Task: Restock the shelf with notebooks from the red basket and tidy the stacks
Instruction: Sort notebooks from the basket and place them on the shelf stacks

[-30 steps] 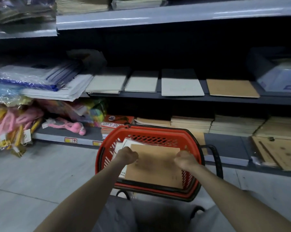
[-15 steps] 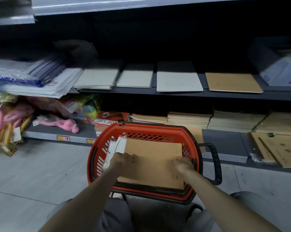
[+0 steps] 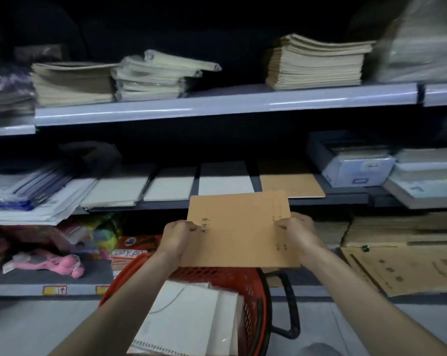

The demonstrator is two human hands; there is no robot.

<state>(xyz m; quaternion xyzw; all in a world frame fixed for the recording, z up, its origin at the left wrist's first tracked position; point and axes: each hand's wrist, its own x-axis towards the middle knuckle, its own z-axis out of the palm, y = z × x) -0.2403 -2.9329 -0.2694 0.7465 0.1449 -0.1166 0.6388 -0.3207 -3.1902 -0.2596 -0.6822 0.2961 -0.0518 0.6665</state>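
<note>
A thin bundle of brown kraft-paper notebooks (image 3: 239, 229) is held flat in the air by both hands. The left hand (image 3: 177, 236) is curled round the bundle's left edge, thumb on top; the right hand (image 3: 298, 233) is curled round the right edge in the same way. Staggered cover edges are seen at the bundle's upper right corner, so more than one notebook is taken to be held; the number cannot be told.

The bundle is carried above the red plastic mesh basket (image 3: 253, 291), in which white spiral-bound notebooks (image 3: 186, 319) are lying. A black loop handle (image 3: 291, 307) is seen at the basket's right side.

Behind the bundle, the dark middle shelf (image 3: 345, 197) is lined with flat notebooks laid side by side, among them a white-covered notebook (image 3: 226, 181) and a brown-covered notebook (image 3: 291, 186); the latter is partly overlapped in view by the bundle's far edge. On the pale grey upper shelf (image 3: 217, 106) a tall stack of brown notebooks (image 3: 317, 62) is standing. A pink plush toy (image 3: 60, 263) is lying on the bottom shelf at the left.
</note>
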